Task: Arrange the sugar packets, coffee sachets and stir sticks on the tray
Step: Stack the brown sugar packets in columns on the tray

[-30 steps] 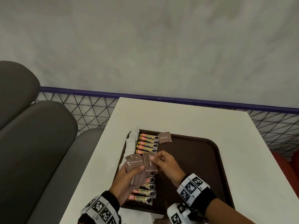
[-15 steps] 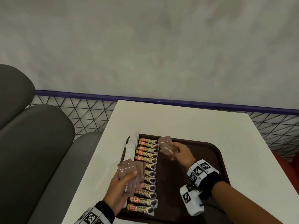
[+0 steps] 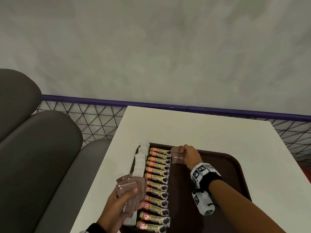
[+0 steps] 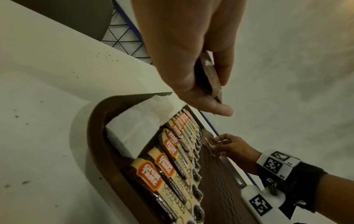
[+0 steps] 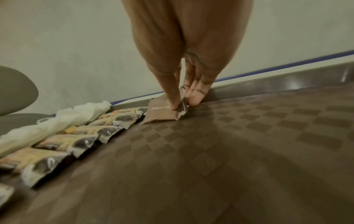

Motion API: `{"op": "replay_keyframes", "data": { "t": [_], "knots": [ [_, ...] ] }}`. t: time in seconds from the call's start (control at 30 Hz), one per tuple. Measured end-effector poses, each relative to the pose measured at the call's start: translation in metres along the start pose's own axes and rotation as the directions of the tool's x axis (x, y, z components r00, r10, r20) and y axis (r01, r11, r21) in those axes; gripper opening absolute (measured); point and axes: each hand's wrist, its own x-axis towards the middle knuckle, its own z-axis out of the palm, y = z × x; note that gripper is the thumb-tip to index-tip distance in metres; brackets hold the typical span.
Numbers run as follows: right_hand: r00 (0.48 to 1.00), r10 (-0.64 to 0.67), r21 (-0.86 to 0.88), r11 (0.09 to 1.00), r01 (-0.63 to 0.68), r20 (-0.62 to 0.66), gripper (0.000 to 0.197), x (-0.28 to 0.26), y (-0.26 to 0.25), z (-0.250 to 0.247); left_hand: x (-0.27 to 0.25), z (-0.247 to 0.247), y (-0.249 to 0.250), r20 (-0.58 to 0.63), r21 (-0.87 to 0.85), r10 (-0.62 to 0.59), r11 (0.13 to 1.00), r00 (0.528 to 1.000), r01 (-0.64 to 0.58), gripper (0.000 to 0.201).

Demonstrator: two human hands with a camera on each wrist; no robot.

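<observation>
Dark brown plastic tray point(image 3: 235, 167) with a chequered textured floor, sitting on white rectangular tabletop point(image 3: 202, 130).

Along tray's left edge: column of white paper-wrapped items point(image 3: 140, 163), contents not discernible. Just right of these, touching: long column of yellow-and-black coffee sachets point(image 3: 158, 184) with orange logo and "GRANULES" print, laid side by side from far end to near end of tray.

Right hand point(image 3: 191, 156) at far end of tray, just right of the topmost sachets. Thumb and fingers point(image 5: 195, 97) pinching the right edge of a small brown paper sugar packet point(image 3: 179, 158) with white lettering; packet lying on tray floor, near corner low against the surface in right wrist view. A second brown packet point(image 3: 176, 148) partly under it, toward the far rim.

Left hand point(image 3: 117, 206) raised above tray's near-left corner, gripping a fanned stack of brown sugar packets point(image 3: 131, 194), thumb pressed across the front, fingers behind. In left wrist view, stack point(image 4: 209, 75) seen edge-on between thumb and fingers.

Surroundings: grey padded seat backs point(image 3: 33, 148) at left, black wire mesh panel point(image 3: 94, 121) with purple top rail behind tabletop, plain grey wall point(image 3: 151, 47).
</observation>
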Motion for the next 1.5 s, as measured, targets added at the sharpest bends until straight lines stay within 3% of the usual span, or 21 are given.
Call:
{"op": "replay_keyframes", "data": {
  "t": [0.27, 0.6, 0.73, 0.87, 0.93, 1.03, 1.13, 1.23, 1.37, 1.5],
  "knots": [
    [0.999, -0.036, -0.076, 0.997, 0.033, -0.041, 0.025, 0.005, -0.003, 0.004, 0.002, 0.002, 0.0, 0.005, -0.014, -0.03, 0.999, 1.0, 0.03, 0.035],
    [0.991, -0.041, -0.073, 0.997, 0.032, -0.124, 0.03, 0.004, 0.0, 0.007, 0.002, 0.0, -0.001, 0.118, -0.044, -0.034, 0.998, 0.992, 0.04, 0.051],
    [0.98, -0.09, -0.037, 0.996, 0.084, -0.18, 0.024, -0.008, 0.0, 0.004, 0.0, 0.004, -0.001, 0.113, -0.059, -0.012, 0.998, 0.993, 0.019, 0.045],
    [0.961, -0.201, 0.145, 0.962, 0.231, -0.192, 0.009, -0.033, -0.009, 0.005, -0.002, 0.013, -0.003, 0.097, -0.073, 0.002, 0.997, 0.995, 0.006, 0.047],
    [0.95, -0.275, 0.258, 0.917, 0.305, -0.145, 0.006, -0.055, -0.019, 0.007, -0.004, 0.019, -0.003, 0.083, -0.058, 0.018, 0.998, 0.996, -0.013, 0.05],
    [0.939, -0.343, 0.46, 0.836, 0.298, 0.013, 0.012, -0.09, -0.036, 0.01, -0.006, 0.028, -0.006, 0.055, -0.037, 0.039, 0.999, 0.998, -0.037, 0.048],
    [0.915, -0.371, 0.597, 0.775, 0.21, 0.159, 0.034, -0.117, -0.047, 0.014, -0.008, 0.035, -0.009, 0.052, -0.005, 0.054, 0.999, 0.997, -0.054, 0.048],
    [0.912, -0.354, 0.586, 0.791, 0.173, 0.209, 0.055, -0.126, -0.049, 0.021, -0.011, 0.041, -0.011, 0.054, -0.024, 0.064, 0.998, 0.996, -0.063, 0.045],
    [0.903, -0.323, 0.594, 0.798, 0.099, 0.283, 0.04, -0.122, -0.046, 0.02, -0.013, 0.048, -0.01, 0.051, -0.087, 0.055, 0.995, 0.997, -0.05, 0.026],
    [0.91, -0.294, 0.614, 0.787, 0.058, 0.291, 0.026, -0.113, -0.042, 0.016, -0.014, 0.045, -0.009, 0.043, -0.167, 0.014, 0.986, 0.999, -0.006, 0.029]
  ]
}}
